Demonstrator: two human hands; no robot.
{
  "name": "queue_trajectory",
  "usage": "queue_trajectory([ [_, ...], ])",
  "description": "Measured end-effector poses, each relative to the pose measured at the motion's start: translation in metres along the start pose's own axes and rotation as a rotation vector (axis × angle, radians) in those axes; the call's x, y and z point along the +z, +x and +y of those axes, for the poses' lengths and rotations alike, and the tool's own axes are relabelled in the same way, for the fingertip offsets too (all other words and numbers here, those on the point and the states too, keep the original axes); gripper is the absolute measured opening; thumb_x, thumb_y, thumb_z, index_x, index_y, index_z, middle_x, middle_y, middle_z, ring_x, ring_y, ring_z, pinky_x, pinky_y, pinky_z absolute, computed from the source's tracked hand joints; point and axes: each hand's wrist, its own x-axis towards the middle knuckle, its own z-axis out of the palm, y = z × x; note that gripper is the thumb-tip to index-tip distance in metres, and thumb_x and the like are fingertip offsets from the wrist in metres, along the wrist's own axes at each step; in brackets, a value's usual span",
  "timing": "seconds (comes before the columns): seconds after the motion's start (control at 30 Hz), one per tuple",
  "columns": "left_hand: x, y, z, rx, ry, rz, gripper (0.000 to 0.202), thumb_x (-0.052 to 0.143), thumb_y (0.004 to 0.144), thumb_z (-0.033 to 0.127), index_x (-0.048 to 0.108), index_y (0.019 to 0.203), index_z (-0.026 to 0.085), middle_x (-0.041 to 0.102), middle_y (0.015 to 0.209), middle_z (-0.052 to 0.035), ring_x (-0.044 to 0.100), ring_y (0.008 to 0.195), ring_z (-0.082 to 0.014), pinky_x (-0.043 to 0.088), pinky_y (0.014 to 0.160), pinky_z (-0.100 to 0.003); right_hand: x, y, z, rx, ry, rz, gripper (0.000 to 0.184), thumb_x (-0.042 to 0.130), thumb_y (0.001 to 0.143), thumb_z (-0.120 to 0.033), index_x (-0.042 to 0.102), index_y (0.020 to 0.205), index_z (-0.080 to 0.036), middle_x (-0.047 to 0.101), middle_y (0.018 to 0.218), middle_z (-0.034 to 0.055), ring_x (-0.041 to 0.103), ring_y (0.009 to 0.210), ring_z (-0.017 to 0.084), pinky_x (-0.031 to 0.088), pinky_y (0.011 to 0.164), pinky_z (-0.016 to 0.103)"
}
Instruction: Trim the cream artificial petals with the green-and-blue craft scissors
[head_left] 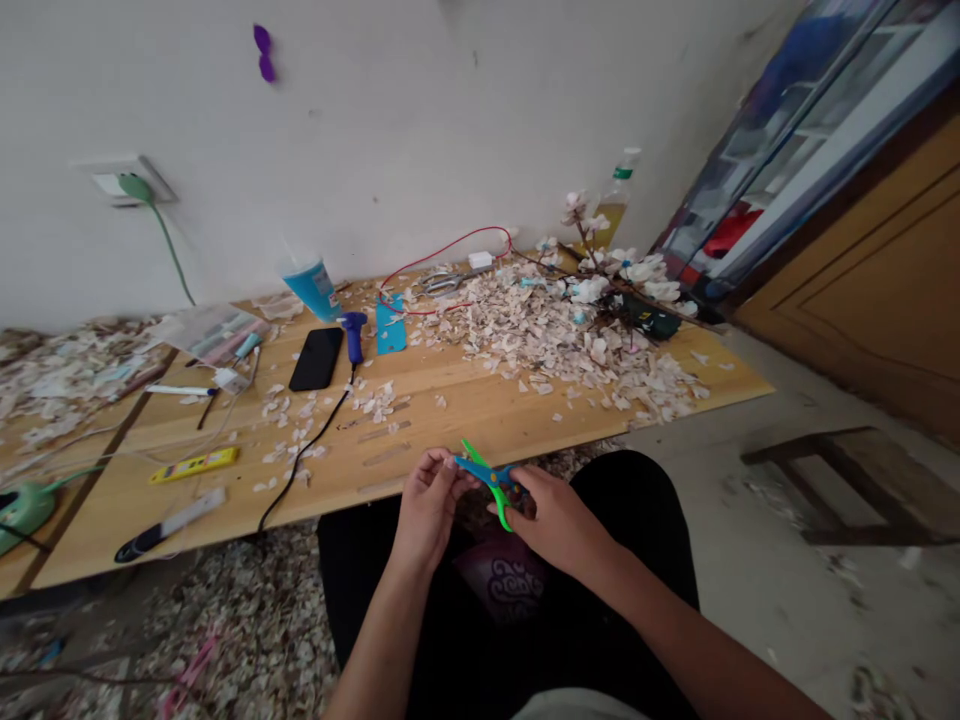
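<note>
Scissors sit gripped in the right hand, blades reaching the left hand, which pinches their tip.

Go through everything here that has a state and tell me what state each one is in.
scissors: blades open, held in right hand
left hand: pinching something small at the blades
phone: flat on table, screen dark
green plug: in the wall socket
blue cup: upright
bottle: upright, capped
</note>
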Motion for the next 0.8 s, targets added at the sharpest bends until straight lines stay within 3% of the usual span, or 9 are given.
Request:
queue_trajectory([
  [0.17,0.011,-0.003,-0.005,-0.076,-0.156,0.089,0.031,0.089,0.061,0.029,0.069,0.082,0.018,0.070,0.078,-0.0002,0.067,0.070,-0.0106,0.059,0.070,-0.023,-0.006,-0.003,-0.002,0.021,-0.055,-0.025,0.011,0.063,0.085,-0.025,0.057,0.094,-0.022,0.065,0.098,0.0070,0.064,0.088,0.023,0.047,0.075,0.033],
  [0.37,0.015,-0.005,-0.008,-0.144,-0.177,0.122,0.031,0.092,0.054,0.025,0.073,0.076,0.014,0.072,0.071,-0.0010,0.068,0.064,-0.0109,0.059,0.068,-0.023,-0.013,-0.008,-0.002,0.065,-0.140,-0.107,0.012,0.060,0.089,-0.030,0.056,0.094,-0.020,0.063,0.094,0.0069,0.063,0.083,0.022,0.044,0.074,0.032],
  [0.63,0.017,-0.005,-0.012,-0.190,-0.239,0.145,0.032,0.092,0.055,0.025,0.072,0.076,0.011,0.072,0.070,-0.0011,0.067,0.064,-0.0092,0.059,0.069,-0.021,-0.003,-0.008,0.006,0.069,-0.174,-0.062,0.005,0.055,0.090,-0.024,0.056,0.092,-0.020,0.064,0.094,0.0076,0.064,0.089,0.024,0.045,0.077,0.033],
  [0.8,0.017,-0.005,-0.014,-0.128,-0.241,0.179,0.044,0.089,0.061,0.023,0.065,0.097,0.014,0.071,0.071,0.0002,0.067,0.062,-0.0098,0.058,0.068,-0.022,0.006,-0.007,0.014,0.074,-0.073,-0.008,0.005,0.054,0.089,-0.018,0.057,0.092,-0.021,0.064,0.093,0.0058,0.063,0.090,0.022,0.045,0.079,0.032],
])
